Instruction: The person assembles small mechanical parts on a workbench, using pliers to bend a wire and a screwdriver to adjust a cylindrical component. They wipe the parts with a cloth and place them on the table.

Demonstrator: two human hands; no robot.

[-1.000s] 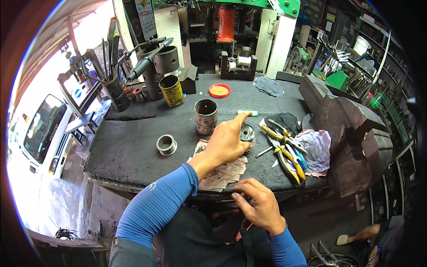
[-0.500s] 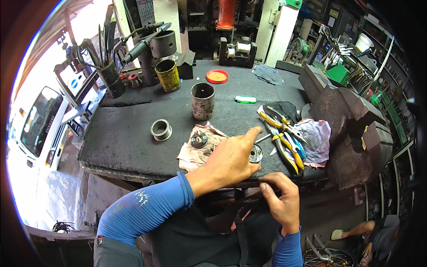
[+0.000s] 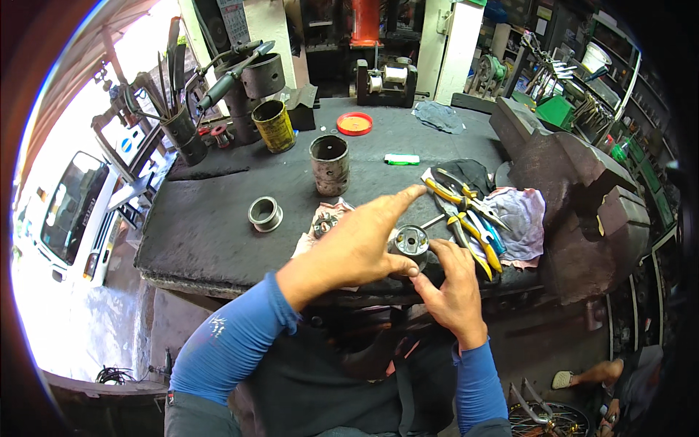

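Observation:
A short round metal part (image 3: 413, 237), with holes and slots in its top face, is between my hands at the bench's front edge. My left hand (image 3: 353, 244) is at its left side, thumb against its lower side and index finger stretched out past it. My right hand (image 3: 453, 291) grips its right side between thumb and fingers. Partly hidden behind my left hand, a small metal part (image 3: 325, 223) lies on a pink rag (image 3: 306, 242). Several yellow-and-black pliers (image 3: 477, 237) lie right of the round part, beside a pale rag (image 3: 523, 211).
A metal ring (image 3: 265, 214) and an upright metal cylinder (image 3: 330, 167) stand on the dark bench (image 3: 200, 244). Behind are a green lighter (image 3: 402, 159), a red lid (image 3: 354, 124) and a yellow can (image 3: 274, 127). A large vise (image 3: 582, 197) is at right. Another person's leg (image 3: 597, 373) shows lower right.
My right hand has moved up and left onto the round metal part. That part now shows more fully between my hands. My left hand has shifted slightly up, covering more of the pink rag.

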